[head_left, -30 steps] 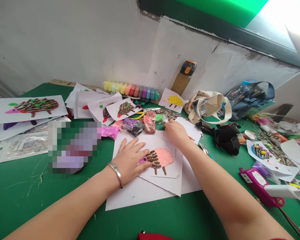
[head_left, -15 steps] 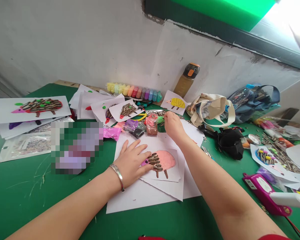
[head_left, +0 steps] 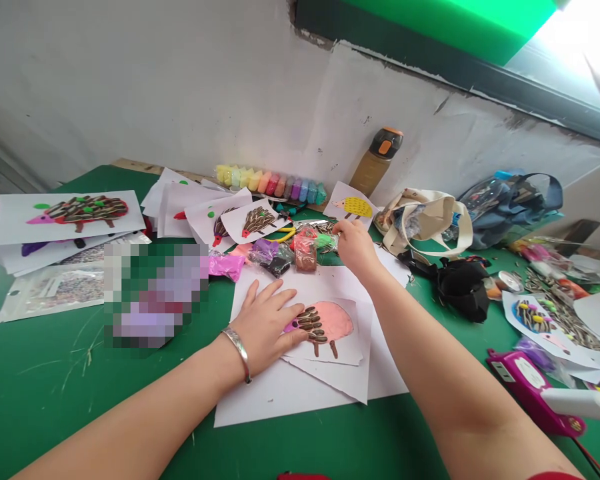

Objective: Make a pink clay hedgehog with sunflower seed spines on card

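Observation:
My left hand [head_left: 267, 327] lies flat with its fingers spread over the left part of a paper. On that paper is a pink clay hedgehog [head_left: 337, 319] with striped seeds on its left half and two brown legs. Beyond the paper, my right hand [head_left: 353, 243] reaches to a pile of striped seeds [head_left: 325, 225], its fingers pressed together at the pile's right side. What they hold, if anything, is too small to make out. Packets of clay, among them a brown one [head_left: 306, 257] and a green one [head_left: 326, 241], lie just left of my right hand.
Other hedgehog pictures [head_left: 65, 217] lie at the left. Clay packets [head_left: 270, 183] line the back near a bottle [head_left: 375, 163]. A cream bag [head_left: 420, 223], a black pouch [head_left: 463, 287] and a magenta glue gun [head_left: 530, 393] are at the right.
My right hand has shifted slightly right at the seed pile, and more of the green packet shows. My left hand stays on the paper. The whole view has moved a little.

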`<state>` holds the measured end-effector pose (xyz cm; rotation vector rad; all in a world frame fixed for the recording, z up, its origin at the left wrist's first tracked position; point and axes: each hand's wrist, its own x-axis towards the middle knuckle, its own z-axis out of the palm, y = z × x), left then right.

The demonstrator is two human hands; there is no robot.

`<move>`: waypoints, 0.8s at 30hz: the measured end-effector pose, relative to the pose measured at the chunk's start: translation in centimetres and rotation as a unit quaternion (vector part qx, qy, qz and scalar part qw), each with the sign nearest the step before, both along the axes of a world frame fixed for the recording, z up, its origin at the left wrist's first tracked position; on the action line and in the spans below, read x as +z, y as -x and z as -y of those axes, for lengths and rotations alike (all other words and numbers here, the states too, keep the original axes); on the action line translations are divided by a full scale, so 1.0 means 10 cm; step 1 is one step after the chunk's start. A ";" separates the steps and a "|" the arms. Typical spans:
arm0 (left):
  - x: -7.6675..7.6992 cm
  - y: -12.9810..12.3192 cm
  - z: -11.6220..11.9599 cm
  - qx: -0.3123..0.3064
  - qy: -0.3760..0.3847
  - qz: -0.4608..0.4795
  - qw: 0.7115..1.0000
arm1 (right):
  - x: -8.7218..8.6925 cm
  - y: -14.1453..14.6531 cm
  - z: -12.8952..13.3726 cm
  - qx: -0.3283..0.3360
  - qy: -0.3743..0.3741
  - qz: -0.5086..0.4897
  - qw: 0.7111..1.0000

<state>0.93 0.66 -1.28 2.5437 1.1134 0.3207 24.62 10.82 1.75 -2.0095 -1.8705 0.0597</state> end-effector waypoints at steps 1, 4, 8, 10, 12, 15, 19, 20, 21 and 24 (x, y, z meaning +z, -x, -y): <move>0.00 0.00 0.00 -0.001 0.000 0.000 1.000 | -0.01 0.02 -0.01 0.000 0.008 0.008 1.000; 0.01 0.00 0.00 -0.002 0.001 0.000 1.000 | -0.04 0.07 -0.04 0.007 0.032 0.035 0.999; -0.01 0.00 -0.01 -0.003 0.002 0.001 1.000 | -0.09 0.08 -0.05 0.039 0.067 0.083 0.994; -0.03 0.01 -0.01 -0.004 0.001 0.002 1.000 | -0.12 0.07 -0.04 0.051 0.087 0.111 0.989; -0.04 0.00 -0.01 -0.003 -0.001 0.001 1.000 | -0.16 0.08 -0.02 0.054 0.100 0.138 0.984; -0.04 0.00 0.00 -0.003 -0.002 -0.003 1.000 | -0.19 0.13 0.02 0.053 0.100 0.167 0.979; -0.03 0.01 0.00 -0.001 0.000 -0.005 1.000 | -0.14 0.26 0.06 0.053 0.080 0.183 0.978; -0.03 0.01 0.00 -0.002 0.002 -0.004 1.000 | -0.11 0.29 0.08 0.050 0.073 0.183 0.979; -0.02 0.01 0.00 -0.003 0.004 -0.004 1.000 | -0.08 0.33 0.09 0.047 0.066 0.184 0.980; -0.01 0.00 -0.01 -0.007 0.004 -0.002 1.000 | -0.01 0.48 0.16 0.051 0.040 0.176 0.982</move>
